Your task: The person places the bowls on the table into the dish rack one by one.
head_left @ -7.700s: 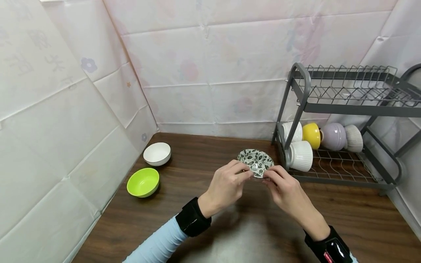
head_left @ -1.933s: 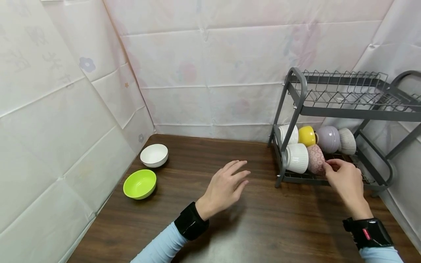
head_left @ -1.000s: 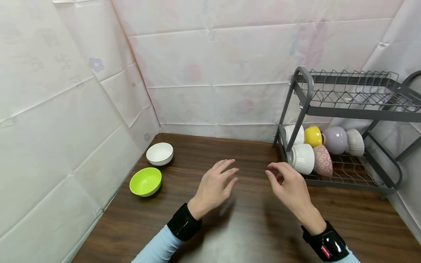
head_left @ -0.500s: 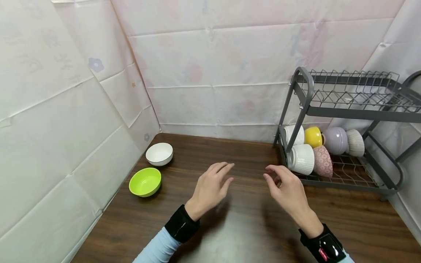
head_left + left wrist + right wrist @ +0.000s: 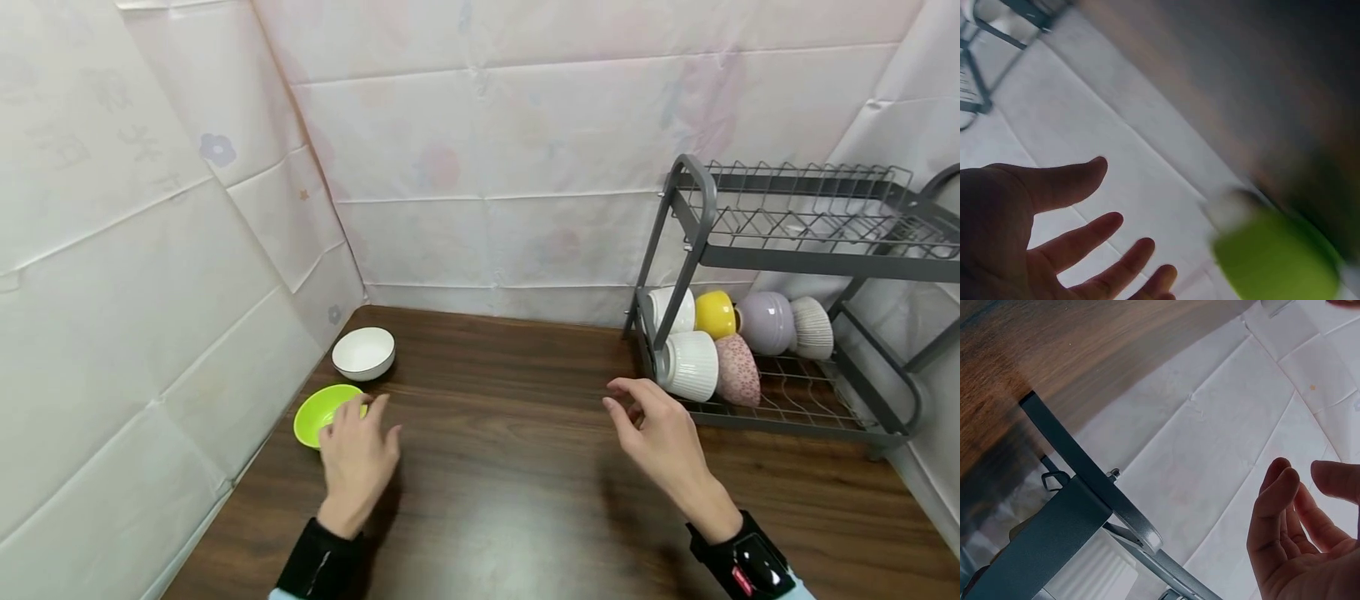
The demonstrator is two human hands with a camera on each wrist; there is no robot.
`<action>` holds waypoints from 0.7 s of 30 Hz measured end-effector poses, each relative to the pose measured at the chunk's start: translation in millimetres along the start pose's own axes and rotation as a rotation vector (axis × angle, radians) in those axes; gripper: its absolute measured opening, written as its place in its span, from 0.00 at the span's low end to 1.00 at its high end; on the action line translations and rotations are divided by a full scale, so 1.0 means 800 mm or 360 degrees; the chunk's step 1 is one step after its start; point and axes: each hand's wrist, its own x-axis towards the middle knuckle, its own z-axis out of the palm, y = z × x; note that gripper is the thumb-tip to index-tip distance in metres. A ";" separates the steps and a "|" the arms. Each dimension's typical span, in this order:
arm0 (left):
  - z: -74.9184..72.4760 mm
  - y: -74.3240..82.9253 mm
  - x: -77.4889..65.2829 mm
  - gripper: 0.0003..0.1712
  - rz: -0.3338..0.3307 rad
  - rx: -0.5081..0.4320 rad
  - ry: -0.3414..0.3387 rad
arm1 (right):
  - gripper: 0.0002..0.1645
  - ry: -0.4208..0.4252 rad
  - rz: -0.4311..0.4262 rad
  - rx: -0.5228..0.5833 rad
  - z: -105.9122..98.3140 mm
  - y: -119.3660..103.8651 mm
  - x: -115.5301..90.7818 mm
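Observation:
My left hand [image 5: 356, 461] hovers at the right side of the lime green bowl [image 5: 318, 414], its fingers spread and overlapping the bowl's rim in the head view. The left wrist view has the same green bowl [image 5: 1275, 259] blurred at lower right, apart from the fingers. Just behind it a white bowl [image 5: 363, 353] with a dark rim stands upright. My right hand [image 5: 660, 437] is held over the table in front of the rack's left end, fingers loosely bent and holding nothing. In the right wrist view a gap shows between thumb and fingertips.
A dark grey two-tier dish rack [image 5: 810, 260] stands at the right. On its lower tier, bowls lie on their sides: white ribbed [image 5: 692, 365], pink speckled [image 5: 738, 371], yellow [image 5: 715, 314], lilac [image 5: 766, 322] and others. A white sheet [image 5: 480, 167] lines the back and left of the wooden table [image 5: 510, 508].
Both hands held a patterned bowl earlier; the right hand then set the pink speckled bowl on the lower tier and came back. Since half a second ago, my left hand has swung left to the green bowl.

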 end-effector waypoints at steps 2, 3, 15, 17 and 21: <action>-0.012 -0.022 -0.008 0.29 -0.0060 0.0060 -0.0029 | 0.13 0.0000 0.0002 0.0005 0.001 0.000 0.000; -0.017 -0.032 -0.012 0.29 -0.0083 0.0082 -0.0044 | 0.13 -0.0002 0.0002 0.0007 0.002 0.000 0.000; -0.035 -0.072 -0.025 0.14 -0.0032 0.0020 0.0041 | 0.13 -0.0022 0.0002 0.0003 0.004 0.005 -0.001; -0.036 -0.075 -0.025 0.13 -0.0012 0.0010 0.0038 | 0.13 -0.0030 0.0008 -0.0004 0.003 0.006 -0.002; -0.036 -0.077 -0.023 0.13 0.0015 -0.0011 0.0011 | 0.12 -0.0039 0.0011 -0.0021 0.001 0.007 -0.003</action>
